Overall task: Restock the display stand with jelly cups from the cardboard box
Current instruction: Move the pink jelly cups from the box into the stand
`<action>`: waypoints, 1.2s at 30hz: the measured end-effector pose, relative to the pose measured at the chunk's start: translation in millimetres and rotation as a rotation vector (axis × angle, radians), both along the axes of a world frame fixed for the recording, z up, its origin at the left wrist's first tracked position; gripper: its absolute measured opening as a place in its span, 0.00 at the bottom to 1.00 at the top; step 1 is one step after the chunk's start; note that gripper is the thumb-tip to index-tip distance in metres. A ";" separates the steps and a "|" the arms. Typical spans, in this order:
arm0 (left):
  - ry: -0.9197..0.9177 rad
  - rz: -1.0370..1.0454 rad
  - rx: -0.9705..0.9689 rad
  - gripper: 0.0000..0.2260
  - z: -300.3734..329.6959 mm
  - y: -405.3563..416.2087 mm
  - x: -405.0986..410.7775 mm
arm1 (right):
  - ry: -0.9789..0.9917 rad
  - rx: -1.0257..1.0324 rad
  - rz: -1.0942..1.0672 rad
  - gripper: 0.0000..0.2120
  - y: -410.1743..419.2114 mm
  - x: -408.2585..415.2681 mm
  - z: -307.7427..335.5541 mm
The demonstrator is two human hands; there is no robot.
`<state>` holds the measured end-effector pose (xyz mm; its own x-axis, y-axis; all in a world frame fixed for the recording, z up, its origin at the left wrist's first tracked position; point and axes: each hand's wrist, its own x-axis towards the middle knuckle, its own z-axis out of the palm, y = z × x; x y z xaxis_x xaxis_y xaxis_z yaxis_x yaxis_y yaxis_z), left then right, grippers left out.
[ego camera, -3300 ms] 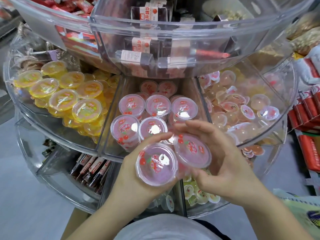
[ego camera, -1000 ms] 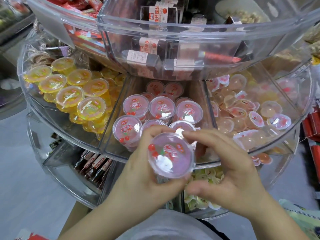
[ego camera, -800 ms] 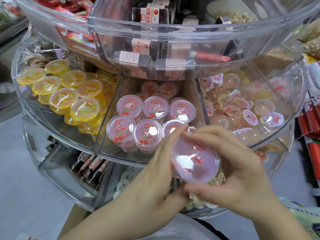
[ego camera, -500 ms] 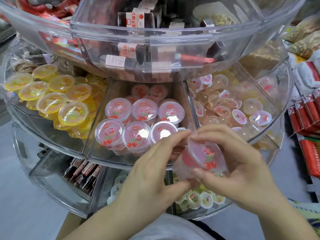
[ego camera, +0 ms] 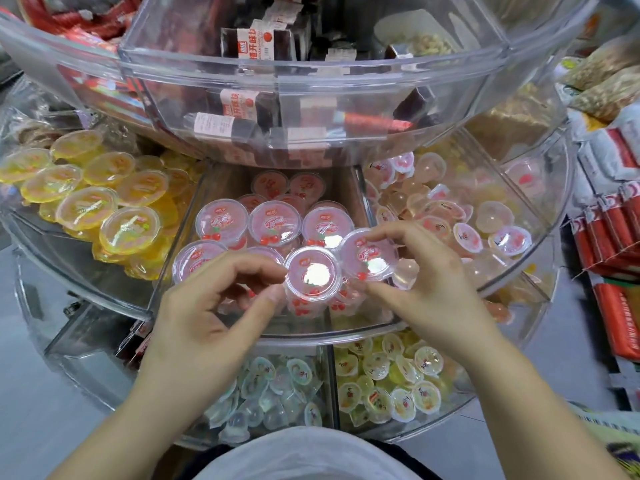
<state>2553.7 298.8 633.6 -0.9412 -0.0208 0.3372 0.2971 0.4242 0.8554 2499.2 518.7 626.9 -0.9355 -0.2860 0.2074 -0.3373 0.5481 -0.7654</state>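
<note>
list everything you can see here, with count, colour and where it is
display stand: one, clear, tiered, fills the view
pink jelly cups: about ten showing, middle compartment
yellow jelly cups: about a dozen showing, left compartment
pale small jelly cups: many, right compartment
mini jellies: many, clear and yellowish, lower tier
dark snack bars: several, top tier
red packets: several, far right
left hand: fingers by a front-row cup
right hand: on front-right pink cup
</note>
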 end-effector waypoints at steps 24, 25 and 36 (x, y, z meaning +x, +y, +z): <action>0.062 0.013 -0.136 0.06 -4.4 -5.9 -10.3 | 0.083 0.030 0.011 0.22 6.7 -4.1 -23.7; 0.062 0.013 -0.136 0.06 -4.0 -6.2 -10.5 | 0.095 0.028 0.004 0.22 5.6 -3.7 -23.8; 0.055 0.044 -0.106 0.08 -1.8 -12.4 -6.6 | 0.080 0.022 0.016 0.30 9.0 5.3 -18.8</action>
<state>2547.1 286.4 631.8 -0.9202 -0.0235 0.3908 0.3214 0.5248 0.7882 2504.5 527.7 608.1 -0.9115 -0.3063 0.2745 -0.4055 0.5582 -0.7238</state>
